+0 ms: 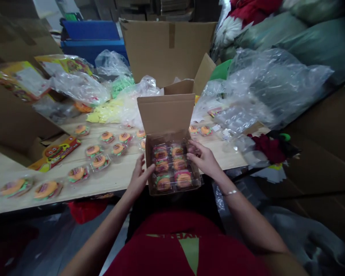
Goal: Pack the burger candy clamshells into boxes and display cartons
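A small open cardboard box (pixel 167 115) stands at the table's near edge, its lid flap upright. Inside lie several burger-shaped candies in clear plastic packs (pixel 172 166). My left hand (pixel 139 178) rests against the box's left side, fingers stretched along it. My right hand (pixel 204 158) touches the right side, fingertips curled over the rim onto the packs. Neither hand clearly grips anything.
Several loose burger candy packs (pixel 99 161) lie across the wooden table (pixel 120 176) to the left. A colourful flat carton (pixel 55 152) lies at left. A large open cardboard box (pixel 168 50) and crumpled clear plastic bags (pixel 264 84) stand behind.
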`<state>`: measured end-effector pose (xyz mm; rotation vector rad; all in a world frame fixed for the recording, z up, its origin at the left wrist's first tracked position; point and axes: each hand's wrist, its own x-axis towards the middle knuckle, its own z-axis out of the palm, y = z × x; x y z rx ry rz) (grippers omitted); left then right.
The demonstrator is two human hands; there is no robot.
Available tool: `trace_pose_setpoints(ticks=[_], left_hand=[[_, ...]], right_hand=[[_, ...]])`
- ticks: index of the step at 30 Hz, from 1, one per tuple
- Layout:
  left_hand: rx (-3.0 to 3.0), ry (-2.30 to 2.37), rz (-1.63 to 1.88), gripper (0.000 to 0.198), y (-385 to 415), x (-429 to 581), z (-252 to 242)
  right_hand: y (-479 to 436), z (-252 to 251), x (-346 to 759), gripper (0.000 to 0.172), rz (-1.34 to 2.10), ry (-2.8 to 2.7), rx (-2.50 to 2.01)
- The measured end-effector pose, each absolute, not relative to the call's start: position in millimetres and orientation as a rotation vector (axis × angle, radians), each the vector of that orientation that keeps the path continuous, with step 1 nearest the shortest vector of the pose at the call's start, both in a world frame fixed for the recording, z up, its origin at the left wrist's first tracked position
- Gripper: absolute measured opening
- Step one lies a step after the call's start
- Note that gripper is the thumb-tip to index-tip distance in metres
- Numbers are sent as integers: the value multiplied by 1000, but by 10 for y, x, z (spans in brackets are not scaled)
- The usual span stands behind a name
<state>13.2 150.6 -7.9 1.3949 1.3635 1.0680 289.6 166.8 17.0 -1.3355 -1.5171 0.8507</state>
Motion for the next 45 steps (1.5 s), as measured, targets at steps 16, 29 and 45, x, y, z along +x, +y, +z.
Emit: trace_pose_setpoints(ticks=[16,29,45], left_hand=[[2739,981,-207,95,2030,670,204],[2749,955,-204,90,2041,698,129],[2908,610,-83,66,1948,389,30]], right_hand=[[1757,52,2555,42,-50,-2349,-2054],[1479,81,3401,81,807,-2560,-980],[1305,-356,3223,26,315,-2300,-1134]])
